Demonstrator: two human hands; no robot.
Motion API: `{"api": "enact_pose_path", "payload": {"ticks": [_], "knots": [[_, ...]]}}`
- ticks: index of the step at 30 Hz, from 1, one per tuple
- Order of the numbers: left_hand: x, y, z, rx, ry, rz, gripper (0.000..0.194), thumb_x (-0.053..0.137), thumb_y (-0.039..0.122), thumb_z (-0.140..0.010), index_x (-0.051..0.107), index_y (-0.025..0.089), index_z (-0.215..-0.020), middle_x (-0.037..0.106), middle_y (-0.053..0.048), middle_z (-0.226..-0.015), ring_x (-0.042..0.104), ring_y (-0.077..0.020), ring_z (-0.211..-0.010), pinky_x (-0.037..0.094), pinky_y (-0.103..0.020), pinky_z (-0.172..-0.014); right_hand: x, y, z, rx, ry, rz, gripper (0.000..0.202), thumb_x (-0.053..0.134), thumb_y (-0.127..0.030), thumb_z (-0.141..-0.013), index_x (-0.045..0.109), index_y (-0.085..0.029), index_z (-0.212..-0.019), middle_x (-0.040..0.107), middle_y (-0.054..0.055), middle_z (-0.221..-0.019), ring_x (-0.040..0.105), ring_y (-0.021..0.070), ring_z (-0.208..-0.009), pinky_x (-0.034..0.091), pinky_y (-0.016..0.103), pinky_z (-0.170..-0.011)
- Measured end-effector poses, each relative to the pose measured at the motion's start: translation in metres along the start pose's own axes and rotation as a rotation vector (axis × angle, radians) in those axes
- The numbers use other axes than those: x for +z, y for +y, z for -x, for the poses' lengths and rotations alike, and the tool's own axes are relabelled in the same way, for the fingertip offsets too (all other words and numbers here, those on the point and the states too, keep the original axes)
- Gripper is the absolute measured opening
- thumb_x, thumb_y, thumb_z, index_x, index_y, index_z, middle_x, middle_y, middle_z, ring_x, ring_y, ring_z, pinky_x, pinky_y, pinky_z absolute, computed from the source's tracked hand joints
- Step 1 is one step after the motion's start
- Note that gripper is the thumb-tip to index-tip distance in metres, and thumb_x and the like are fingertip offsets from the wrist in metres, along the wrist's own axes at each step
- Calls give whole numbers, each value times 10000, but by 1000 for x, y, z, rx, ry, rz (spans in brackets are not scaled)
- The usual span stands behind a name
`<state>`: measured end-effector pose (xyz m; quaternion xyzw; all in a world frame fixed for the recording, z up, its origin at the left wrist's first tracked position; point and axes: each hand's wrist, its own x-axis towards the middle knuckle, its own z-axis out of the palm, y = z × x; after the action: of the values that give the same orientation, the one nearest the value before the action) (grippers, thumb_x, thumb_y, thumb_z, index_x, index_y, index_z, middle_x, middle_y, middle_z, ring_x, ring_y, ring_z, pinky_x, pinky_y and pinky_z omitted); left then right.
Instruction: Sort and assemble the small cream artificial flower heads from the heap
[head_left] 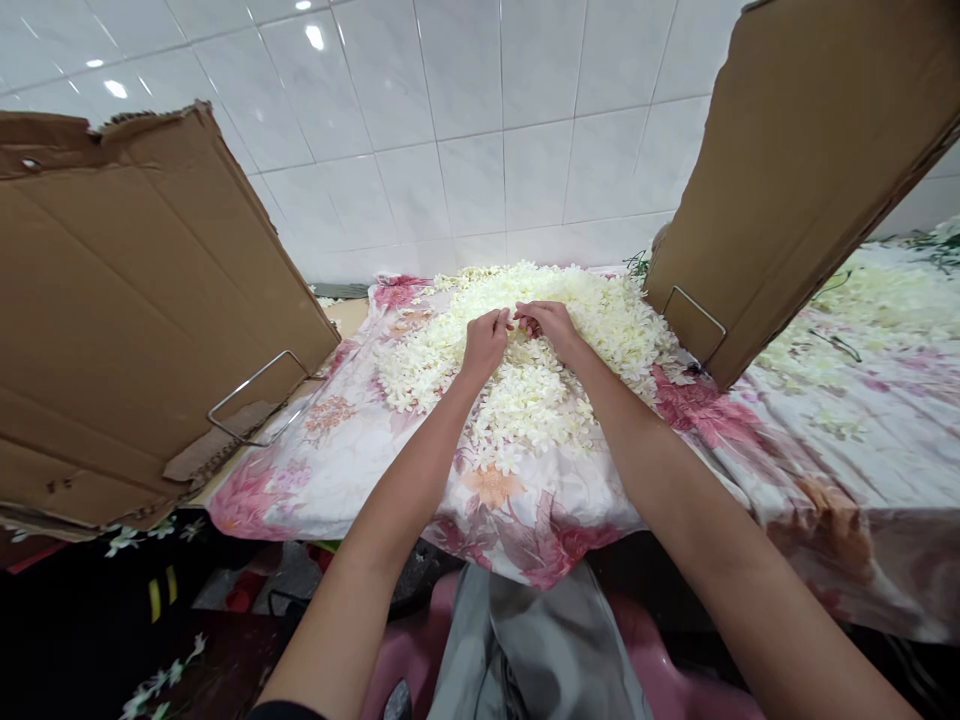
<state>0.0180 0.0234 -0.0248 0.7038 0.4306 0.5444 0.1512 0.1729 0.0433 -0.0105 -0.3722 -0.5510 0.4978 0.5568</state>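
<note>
A broad heap of small white-cream artificial blossoms (532,400) lies on a floral cloth (345,470) spread over the table. Over the middle of the heap, my left hand (486,340) is closed in a pinch, thumb and index finger pressed together. Just to its right, my right hand (546,322) has its fingers curled together. The fingertips of both hands nearly meet. Whatever sits between the fingers is too small to make out against the pale petals.
Upright cardboard panels stand left (135,320) and right (795,180), each with a metal wire bracket at its base. A tiled wall (465,130) rises behind. More blossoms (885,310) lie beyond the right panel. White flowers (161,685) hang low at the left.
</note>
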Motion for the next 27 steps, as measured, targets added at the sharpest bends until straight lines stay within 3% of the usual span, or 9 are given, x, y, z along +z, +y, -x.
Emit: {"api": "enact_pose_path", "payload": {"ticks": [8,14,19,24,27], "knots": [[1,-6,-3,-95,-35,-113,364,462,206,-1029,481,228,-666,727,-28,-686,633,-177,-662,461,-305,-720,-2,3,0,-36,-29,-1,454,915,-573,-714,753,-148,-709,648,22,-631,504,85,-509,384,227,-476],[1,-4,-2,-117,-47,18,326,579,243,-968,523,211,-648,701,-18,-651,650,-164,-635,465,-279,-659,-2,5,0,-55,-41,48,442,995,-499,-593,736,-158,-703,645,7,-611,495,84,-523,394,223,-499],[1,-4,-3,-108,-9,44,367,650,368,-957,548,208,-643,627,4,-579,587,-154,-588,442,-284,-645,-2,4,0,-40,-38,41,356,953,-425,-668,715,-160,-671,644,14,-619,493,86,-524,397,223,-496],[2,-5,-3,-169,7,35,299,530,241,-998,593,200,-708,664,-13,-664,602,-160,-651,434,-287,-675,-4,2,0,-24,33,-23,374,936,-417,-705,659,-171,-654,618,8,-621,501,88,-514,409,224,-485],[0,-4,-3,-211,48,-10,52,643,169,-898,638,203,-860,649,9,-713,590,-161,-656,429,-294,-691,-4,1,0,-22,42,-17,370,941,-407,-696,659,-171,-660,612,5,-614,501,90,-508,407,227,-477]]}}
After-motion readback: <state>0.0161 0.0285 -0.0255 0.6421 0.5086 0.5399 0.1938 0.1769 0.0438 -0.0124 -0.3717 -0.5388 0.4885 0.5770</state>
